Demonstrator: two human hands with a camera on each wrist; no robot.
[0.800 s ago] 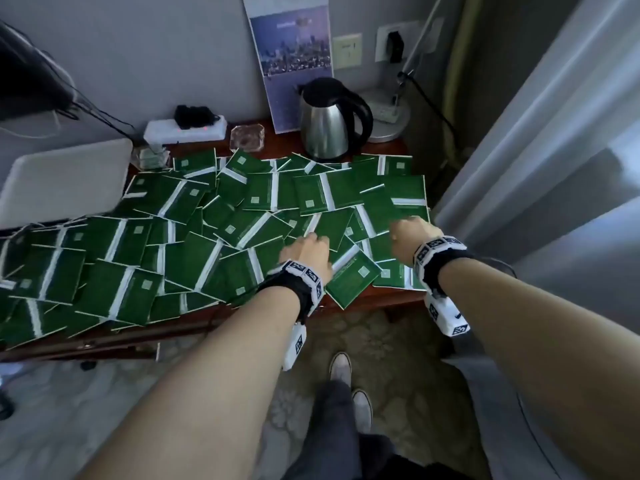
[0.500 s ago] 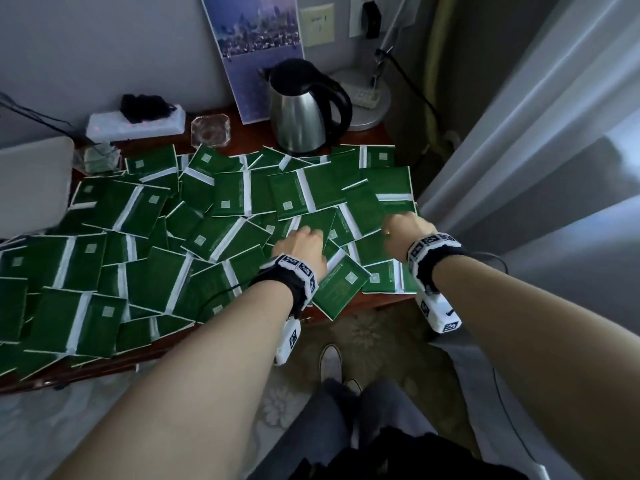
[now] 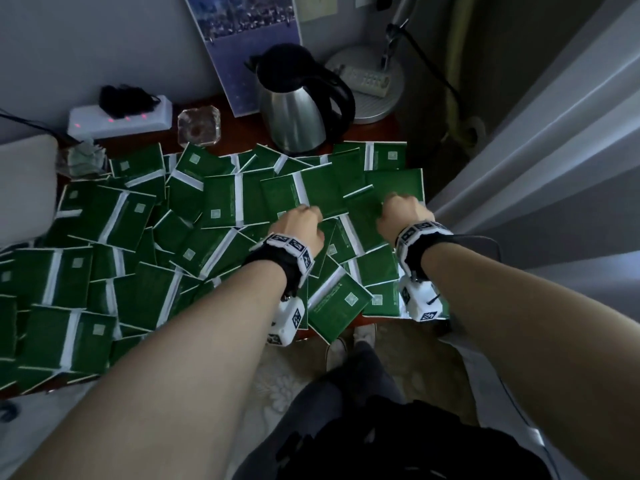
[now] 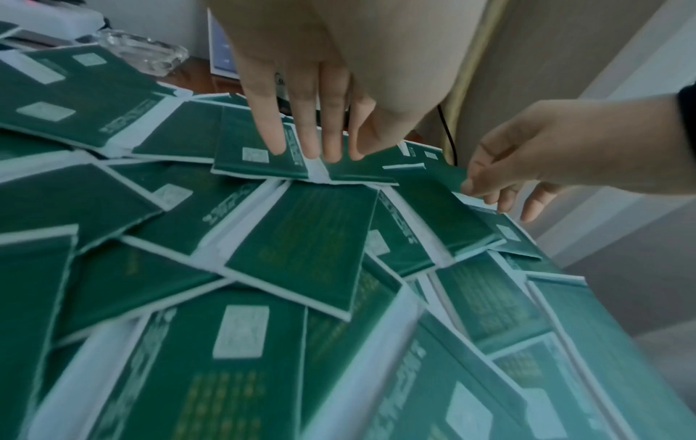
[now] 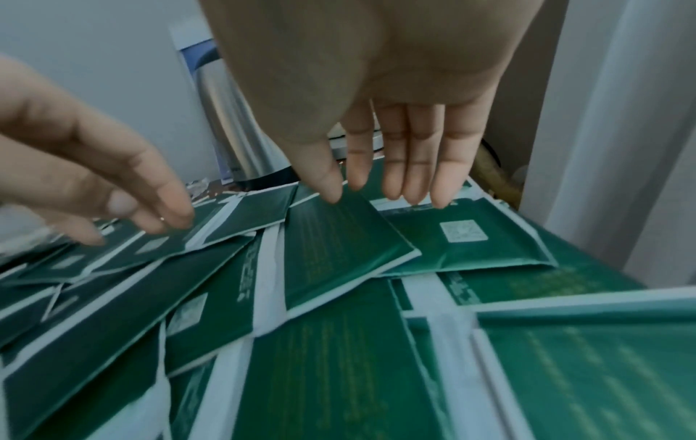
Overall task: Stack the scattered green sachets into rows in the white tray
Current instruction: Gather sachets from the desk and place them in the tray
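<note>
Since the earlier head views, both hands are seen further forward over the heap of sachets (image 3: 221, 202) and closer to the kettle (image 3: 294, 112). The left hand (image 3: 299, 225) is held with straight fingers (image 4: 333, 134), whose tips rest on a sachet near the middle of the heap; nothing is gripped by it. The right hand (image 3: 403, 214) is now set on a single sachet (image 5: 339, 238) at the heap's right end: its far edge is touched by the thumb and fingertips (image 5: 414, 166), but whether it is truly pinched cannot be told. This is judged to be the start of a pick, with collection not yet under way.

The sachets are spread, overlapping, across nearly the whole wooden table (image 3: 242, 133). Only a corner of the white tray (image 3: 24, 188) is seen at the left edge, well apart from both hands, and no sachets are seen in it.

Several sachets hang over the table's near edge, and one (image 3: 337, 306) juts out between the wrists, so it could be knocked off by a careless sweep. Room to the right is closed off by the curtain (image 3: 519, 150), just beside the table edge; at the back stand the kettle, a glass ashtray (image 3: 199, 126) and a power strip (image 3: 119, 121). The way to the tray lies leftward across the heap.
</note>
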